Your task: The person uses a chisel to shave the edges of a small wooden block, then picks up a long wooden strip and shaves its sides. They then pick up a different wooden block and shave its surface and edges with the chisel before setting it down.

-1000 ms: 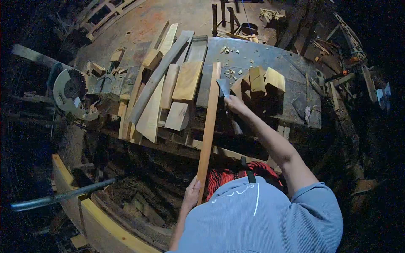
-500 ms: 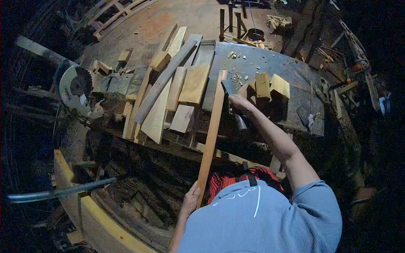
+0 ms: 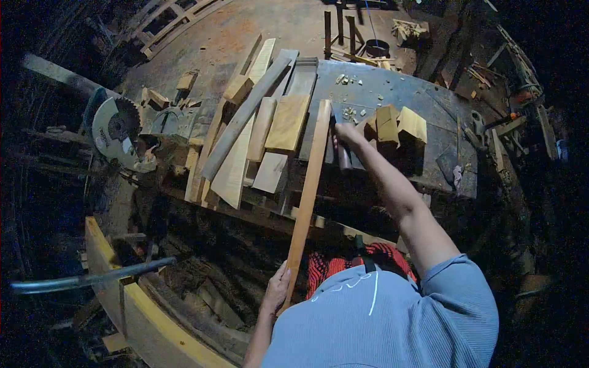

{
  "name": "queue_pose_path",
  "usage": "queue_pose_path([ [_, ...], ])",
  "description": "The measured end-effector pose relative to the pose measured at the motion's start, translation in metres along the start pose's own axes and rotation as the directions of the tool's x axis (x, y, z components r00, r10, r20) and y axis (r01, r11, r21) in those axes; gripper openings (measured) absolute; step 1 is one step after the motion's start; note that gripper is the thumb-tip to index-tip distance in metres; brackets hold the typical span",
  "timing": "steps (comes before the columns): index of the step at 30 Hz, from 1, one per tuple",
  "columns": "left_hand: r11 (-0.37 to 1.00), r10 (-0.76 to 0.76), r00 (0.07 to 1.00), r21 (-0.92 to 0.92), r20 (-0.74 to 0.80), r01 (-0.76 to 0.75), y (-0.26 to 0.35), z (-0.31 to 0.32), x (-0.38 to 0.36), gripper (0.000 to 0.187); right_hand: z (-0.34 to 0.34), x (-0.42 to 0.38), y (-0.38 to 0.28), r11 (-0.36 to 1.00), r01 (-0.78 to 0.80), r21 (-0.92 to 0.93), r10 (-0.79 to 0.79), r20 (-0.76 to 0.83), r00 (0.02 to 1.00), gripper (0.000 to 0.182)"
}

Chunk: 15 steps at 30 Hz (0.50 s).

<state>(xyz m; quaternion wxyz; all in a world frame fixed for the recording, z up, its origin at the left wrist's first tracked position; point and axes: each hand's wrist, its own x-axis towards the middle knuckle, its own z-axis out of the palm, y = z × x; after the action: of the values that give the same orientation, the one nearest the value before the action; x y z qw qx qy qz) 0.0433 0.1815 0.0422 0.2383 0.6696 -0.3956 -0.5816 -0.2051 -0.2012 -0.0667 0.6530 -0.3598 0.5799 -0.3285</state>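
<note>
My left hand [image 3: 279,288] grips the near end of a long wooden slat [image 3: 308,190]. My right hand [image 3: 348,135] is clenched on a hatchet [image 3: 341,150] at its far end, beside wood blocks [image 3: 396,124] on the surface [image 3: 423,98].

The view is dim overall, with a cool bluish cast. Light falls from above onto the middle, so the worktop [image 3: 380,92], the boards [image 3: 270,129] and the floor beyond are the brightest parts. Everything toward the edges sinks into near black, and the corners are fully dark. The wide lens bends straight lines strongly at the rim. Blocks [image 3: 399,126] throw hard dark shadows toward the viewer. The space under the worktop is murky and grainy. No glare shows; fine detail is soft throughout.
</note>
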Motion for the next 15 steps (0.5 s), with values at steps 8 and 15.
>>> queue_pose_path([
  [8,1.0,0.0,1.0,0.002,-0.002,0.0,-0.002,-0.004,-0.006,0.049,0.0,-0.007,0.031,0.819,0.255,-0.514,-0.248,0.085,0.965,0.031],
  [15,0.995,-0.078,0.996,-0.054,0.046,0.08,-0.003,-0.034,-0.006,0.044,-0.015,0.015,-0.008,0.982,-0.037,0.183,0.042,-0.022,0.999,0.015],
])
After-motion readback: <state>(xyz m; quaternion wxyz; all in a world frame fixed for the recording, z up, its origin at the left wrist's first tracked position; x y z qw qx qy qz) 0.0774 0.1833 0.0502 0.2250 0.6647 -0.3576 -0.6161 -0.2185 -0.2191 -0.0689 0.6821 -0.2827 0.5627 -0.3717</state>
